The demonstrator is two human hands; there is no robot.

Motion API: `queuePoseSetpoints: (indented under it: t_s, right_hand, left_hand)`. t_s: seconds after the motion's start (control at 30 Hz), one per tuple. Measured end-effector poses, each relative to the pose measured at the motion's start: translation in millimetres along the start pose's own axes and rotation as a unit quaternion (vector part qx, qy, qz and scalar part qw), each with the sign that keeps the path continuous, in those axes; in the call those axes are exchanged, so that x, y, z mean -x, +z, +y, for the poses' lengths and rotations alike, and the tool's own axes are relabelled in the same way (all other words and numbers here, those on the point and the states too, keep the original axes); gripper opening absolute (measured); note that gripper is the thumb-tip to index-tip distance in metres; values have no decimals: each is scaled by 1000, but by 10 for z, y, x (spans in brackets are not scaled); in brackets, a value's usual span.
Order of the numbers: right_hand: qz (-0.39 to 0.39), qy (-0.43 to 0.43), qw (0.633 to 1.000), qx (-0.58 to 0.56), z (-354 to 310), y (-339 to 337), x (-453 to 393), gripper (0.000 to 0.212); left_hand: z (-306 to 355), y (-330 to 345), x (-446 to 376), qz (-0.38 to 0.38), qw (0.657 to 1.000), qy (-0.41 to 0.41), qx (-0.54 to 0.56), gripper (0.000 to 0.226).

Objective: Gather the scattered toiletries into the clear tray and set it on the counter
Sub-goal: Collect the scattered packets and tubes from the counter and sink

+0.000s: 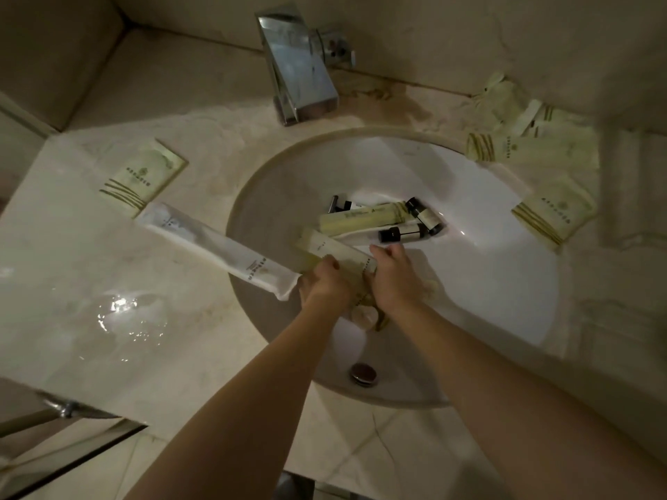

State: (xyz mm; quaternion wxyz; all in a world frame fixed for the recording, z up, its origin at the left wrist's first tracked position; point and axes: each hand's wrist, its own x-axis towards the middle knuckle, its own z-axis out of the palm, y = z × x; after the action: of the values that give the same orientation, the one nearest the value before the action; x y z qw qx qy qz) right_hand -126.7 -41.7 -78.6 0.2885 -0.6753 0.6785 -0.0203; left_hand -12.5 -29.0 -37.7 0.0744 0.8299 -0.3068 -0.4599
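Hands, two of them, meet over the sink (pixel 487 218): the left hand (pixel 323 283) and the right hand (pixel 393 272) both pinch one pale green packet (pixel 335 252), its long side running up-left to down-right. Inside the sink lie three small dark bottles (pixel 404 233) and another long packet (pixel 364 218). One white packet (pixel 216 247) and one flat packet (pixel 142 176) rest on the counter (pixel 90 283).

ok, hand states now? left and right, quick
Left hand: closed on the white packet and a green packet.
Right hand: fingers on the same green packet; full grip cannot be told.
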Motion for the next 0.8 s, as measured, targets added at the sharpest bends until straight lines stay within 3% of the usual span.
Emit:
queuePoseSetpoints:
  t_s: [0.1, 0.17, 0.3, 0.4, 0.5, 0.6, 0.67, 0.8]
  right_hand:
    - [25, -3, 1000, 10, 6, 96, -27, 35]
    - [44, -2, 999, 8, -4, 136, -22, 28]
    - [19, 38, 999, -31, -27, 177, 3, 19]
    - [2, 79, 994, -79, -10, 180, 65, 8]
    - [-27, 84, 983, -162, -9, 75, 167, 11]
    - [-21, 80, 972, -218, -33, -82, 272, 8]
    - [2, 85, 963, -255, -58, -196, 332, 6]
    - [45, 86, 935, -340, -89, -542, 474, 3]
  left_hand:
    - [2, 50, -36, 23, 1000, 10, -12, 26]
    - [15, 104, -59, 41, 999, 10, 12, 41]
    - [103, 154, -48, 69, 966, -85, 236, 55]
    - [83, 182, 24, 59, 967, -86, 233, 63]
    - [32, 158, 50, 45, 985, -63, 153, 78]
    - [77, 72, 79, 64, 977, -47, 196, 43]
    - [144, -15, 173, 41, 977, 5, 207, 15]
    - [313, -179, 376, 57, 973, 84, 207, 18]
